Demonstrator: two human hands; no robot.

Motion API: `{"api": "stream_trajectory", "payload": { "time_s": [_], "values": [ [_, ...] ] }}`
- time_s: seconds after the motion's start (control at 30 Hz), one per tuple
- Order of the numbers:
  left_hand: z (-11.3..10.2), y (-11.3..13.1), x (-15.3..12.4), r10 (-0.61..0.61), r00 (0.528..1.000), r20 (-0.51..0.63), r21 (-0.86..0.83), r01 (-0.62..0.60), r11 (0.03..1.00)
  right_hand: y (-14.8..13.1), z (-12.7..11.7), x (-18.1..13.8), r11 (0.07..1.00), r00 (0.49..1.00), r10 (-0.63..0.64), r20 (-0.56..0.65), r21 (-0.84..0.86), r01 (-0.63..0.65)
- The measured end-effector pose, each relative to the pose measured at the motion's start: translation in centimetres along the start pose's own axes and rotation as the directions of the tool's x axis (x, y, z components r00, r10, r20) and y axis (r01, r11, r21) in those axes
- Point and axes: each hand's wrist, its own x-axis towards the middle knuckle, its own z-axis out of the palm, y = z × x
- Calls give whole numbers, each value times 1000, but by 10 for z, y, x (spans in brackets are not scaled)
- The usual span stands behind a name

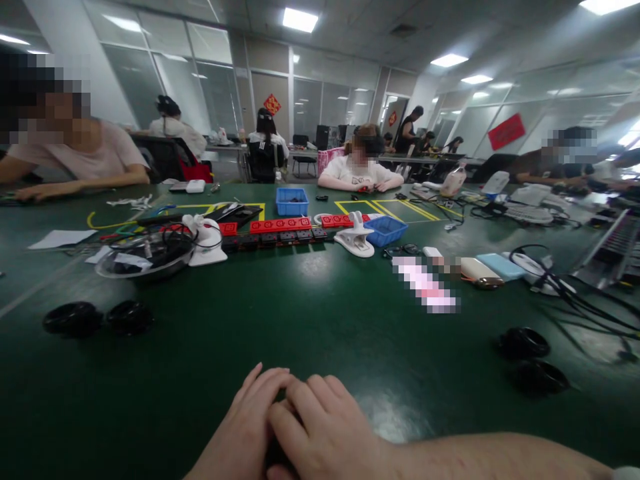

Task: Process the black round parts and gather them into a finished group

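As your bare L hand point(240, 420) touches bare R hand point(330, 420) over glossy dk-green tabletop point(210, 327), fingers bunch together, pinch unclear; stay loose.

the table point(270, 307) is showing dark green, yellow lines point(425, 211) are striping its far side, the bins point(293, 208) are showing blue, the strip point(280, 225) red with dark marks, the clip stands point(207, 245) white, the rings point(73, 320) glossy black.

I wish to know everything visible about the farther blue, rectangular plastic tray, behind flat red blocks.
The blue, rectangular, plastic-looking tray is open-topped, with low walls. It stands upright on the glossy green tabletop, behind a row of flat red blocks. Small dark items lie inside, too small to identify. Contact with the blocks is unclear.
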Motion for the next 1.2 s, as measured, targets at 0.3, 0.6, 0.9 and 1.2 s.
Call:
{"api": "stream_trajectory", "payload": {
  "time_s": [0.3, 0.6, 0.9, 1.2],
  "values": [
    [-52, 21, 17, 24, 984, 176, -115, -4, 993, 10, -4, 2, 957, 972, -188, -140, 196, 213],
    [-65, -1, 22, 203, 906, 373, -106, -176, 979, 13, -14, 5, 819, 930, -367, -2, 474, 324],
    [-70, 12, 24, 169, 916, 364, -91, -146, 985, 3, -9, 1, 848, 958, -284, -52, 453, 276],
    [-40, 58, 20, -256, 966, -47, -92, 251, 964, 10, -17, 5, 944, 985, 164, -58, 300, -140]
  ]
}}
